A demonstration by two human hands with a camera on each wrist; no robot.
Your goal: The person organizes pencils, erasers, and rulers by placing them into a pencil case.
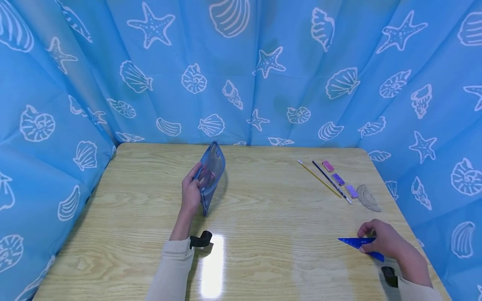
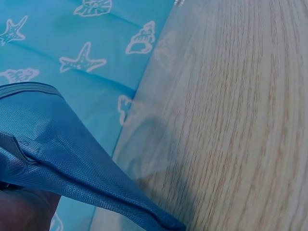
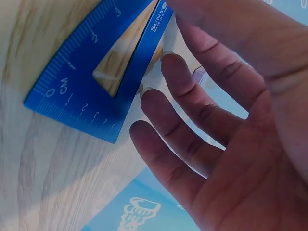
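Note:
My left hand (image 1: pixel 192 190) grips a blue mesh zip pouch (image 1: pixel 216 165) by its side and holds it up over the table's left-middle part. Through the mesh, fingers show inside or behind it. In the left wrist view the pouch (image 2: pixel 72 159) slants down to a narrow corner near the wood. At the right, my right hand (image 1: pixel 388 240) pinches a blue set square (image 1: pixel 355 242) between thumb and fingers, low over the table. Its centimetre scale and triangular cut-out show in the right wrist view, where the other fingers (image 3: pixel 178 144) are loosely bent beside the set square (image 3: pixel 86 72).
Beyond the right hand lie a yellow pencil (image 1: pixel 319 179), a dark patterned pencil (image 1: pixel 331 182), a pink eraser (image 1: pixel 328 166), a purple eraser (image 1: pixel 338 179), a lilac eraser (image 1: pixel 352 191) and a clear protractor (image 1: pixel 368 198). A blue shell-print curtain (image 1: pixel 233 108) borders the wooden table (image 1: pixel 263 234).

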